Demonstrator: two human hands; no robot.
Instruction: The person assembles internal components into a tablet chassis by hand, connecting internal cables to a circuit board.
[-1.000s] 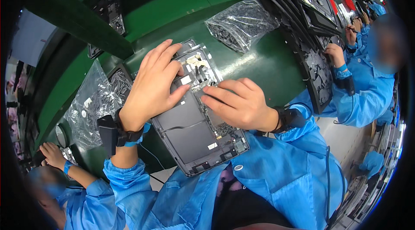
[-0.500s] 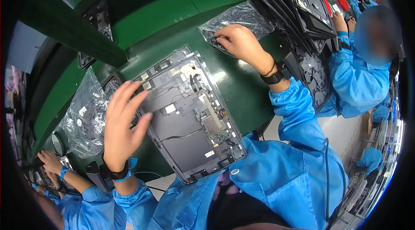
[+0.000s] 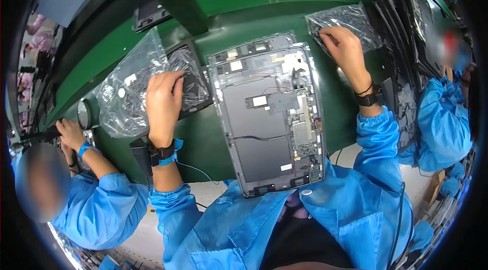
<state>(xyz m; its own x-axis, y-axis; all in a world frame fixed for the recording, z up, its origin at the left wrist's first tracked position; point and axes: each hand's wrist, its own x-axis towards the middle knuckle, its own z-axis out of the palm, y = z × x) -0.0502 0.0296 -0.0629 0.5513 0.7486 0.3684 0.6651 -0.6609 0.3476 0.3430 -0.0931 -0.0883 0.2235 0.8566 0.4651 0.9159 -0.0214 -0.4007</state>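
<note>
- Opened tablet chassis (image 3: 269, 117) lies back-side up on the green bench (image 3: 203, 138), between the person's two arms, near edge over the bench lip toward the lap. Neither hand touches it.
- Inside it: dark battery panels, a small board at right, white rectangular labels near the top and middle, a thin red wire across the upper part.
- Right hand (image 3: 344, 46) is up at the clear plastic bag (image 3: 345, 23) just beyond the chassis' top right corner. Fingers curled narrow, tips pinched into the bag mouth; can't tell if a part is in them.
- Left hand (image 3: 163, 100) rests on the bigger clear bag (image 3: 132, 87) left of the chassis, fingers bent down and close together on the dark tray (image 3: 190, 84) under the film. What it holds, if anything: can't tell.
- My read: parts-pick step, both hands fetching from bags, nothing being fitted on the chassis. The next move would call for bringing a small piece to its seat without snagging the red wire.
- Both bags crinkled, transparent, full of small dark pieces; a white patch shows on the left one.
- Black bands on both wrists, left one with a blue strap and a cord.
- Co-workers in blue smocks at far left and right; stacked dark panels (image 3: 406, 16) top right.
</note>
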